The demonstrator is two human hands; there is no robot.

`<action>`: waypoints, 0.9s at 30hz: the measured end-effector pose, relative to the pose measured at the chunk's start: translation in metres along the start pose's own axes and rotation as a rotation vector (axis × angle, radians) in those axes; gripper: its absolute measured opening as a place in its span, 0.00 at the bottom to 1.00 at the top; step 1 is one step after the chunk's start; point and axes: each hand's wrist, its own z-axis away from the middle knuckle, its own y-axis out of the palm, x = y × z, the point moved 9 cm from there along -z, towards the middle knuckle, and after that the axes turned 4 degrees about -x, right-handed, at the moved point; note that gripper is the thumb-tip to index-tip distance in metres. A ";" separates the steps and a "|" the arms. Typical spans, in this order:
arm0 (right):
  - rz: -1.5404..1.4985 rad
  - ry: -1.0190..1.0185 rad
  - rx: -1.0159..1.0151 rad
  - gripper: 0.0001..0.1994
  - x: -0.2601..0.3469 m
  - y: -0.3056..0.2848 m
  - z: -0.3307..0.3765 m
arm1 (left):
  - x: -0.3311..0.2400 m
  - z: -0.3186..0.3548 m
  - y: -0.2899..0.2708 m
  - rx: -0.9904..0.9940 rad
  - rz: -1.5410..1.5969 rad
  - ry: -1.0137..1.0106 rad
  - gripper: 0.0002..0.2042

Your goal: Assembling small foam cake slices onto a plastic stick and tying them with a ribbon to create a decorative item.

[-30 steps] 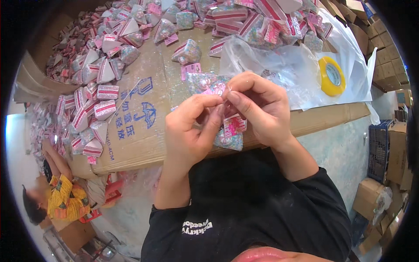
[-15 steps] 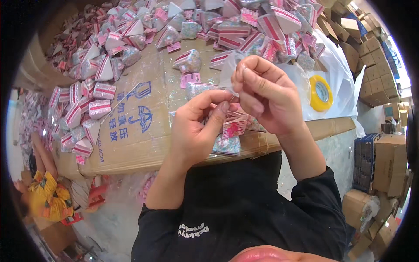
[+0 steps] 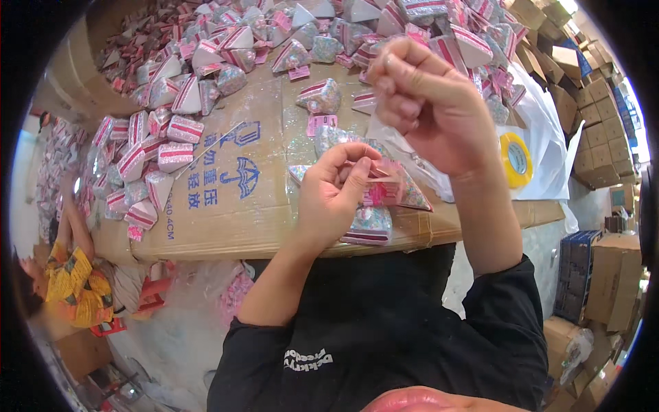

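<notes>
My left hand (image 3: 336, 196) is closed in a pinch on several small pink cards (image 3: 384, 187) above the front edge of the cardboard. My right hand (image 3: 439, 110) is raised above and to the right of it, thumb and fingers pinched together; what they hold, if anything, is too small to make out. Under and around the cards lie glittery cake-slice ornaments, one slice (image 3: 371, 228) at the edge with a dark red stripe. Farther back rests another slice (image 3: 320, 96) with a pink tag (image 3: 320, 125) beside it.
A big heap of wrapped cake slices (image 3: 240, 41) covers the back, with a smaller pile (image 3: 147, 154) at left. A yellow tape roll (image 3: 515, 161) lies on white plastic sheeting (image 3: 546, 137). Stacked cartons (image 3: 613, 278) stand at right; a person in yellow (image 3: 75, 281) sits at left.
My right hand has risen away from my left hand, where the two were close together. My left hand still pinches the pink cards. The whole view has shifted slightly.
</notes>
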 end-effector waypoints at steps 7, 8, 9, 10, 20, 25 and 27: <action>0.081 -0.138 0.004 0.04 0.024 -0.026 0.026 | -0.001 -0.010 0.010 0.022 -0.119 -0.051 0.08; 0.080 -0.141 -0.026 0.04 0.027 -0.033 0.032 | 0.001 -0.011 0.008 0.034 -0.052 -0.051 0.08; 0.079 -0.146 -0.053 0.04 0.031 -0.040 0.037 | 0.002 -0.013 0.006 0.045 0.014 -0.049 0.09; 0.109 -0.187 -0.064 0.03 0.037 -0.050 0.039 | -0.002 -0.014 0.007 0.054 0.053 -0.017 0.11; 1.107 -0.252 -0.036 0.05 0.002 -0.064 0.077 | 0.002 -0.003 0.015 0.122 0.874 -0.455 0.18; 0.963 -0.255 -0.173 0.05 -0.008 -0.057 0.092 | 0.010 -0.006 0.026 0.126 0.799 -0.357 0.23; 0.993 -0.352 -0.181 0.06 -0.013 -0.052 0.098 | 0.013 -0.002 0.035 0.167 0.554 -0.341 0.22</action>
